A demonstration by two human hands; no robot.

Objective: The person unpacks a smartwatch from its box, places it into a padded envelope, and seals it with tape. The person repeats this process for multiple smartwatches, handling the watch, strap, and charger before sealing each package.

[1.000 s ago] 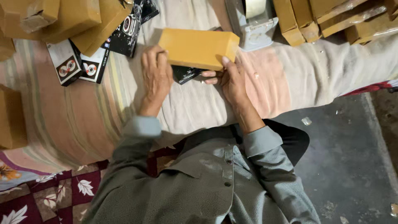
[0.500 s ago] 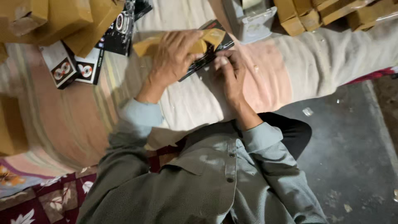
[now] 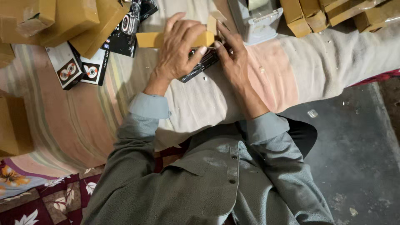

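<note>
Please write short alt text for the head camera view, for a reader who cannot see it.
Both hands work at a flat yellow-brown cardboard box and a black product box on a striped cloth: left hand on the cardboard, right hand beside it. More cardboard boxes lie around.

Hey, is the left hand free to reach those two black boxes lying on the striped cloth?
Probably not right now: the left hand presses on the tan carton. The black boxes lie uncovered nearby, nothing blocking them.

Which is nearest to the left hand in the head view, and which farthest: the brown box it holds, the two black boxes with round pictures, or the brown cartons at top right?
1. brown box, under the left hand.
2. black boxes, further left.
3. brown cartons, far right.
</note>
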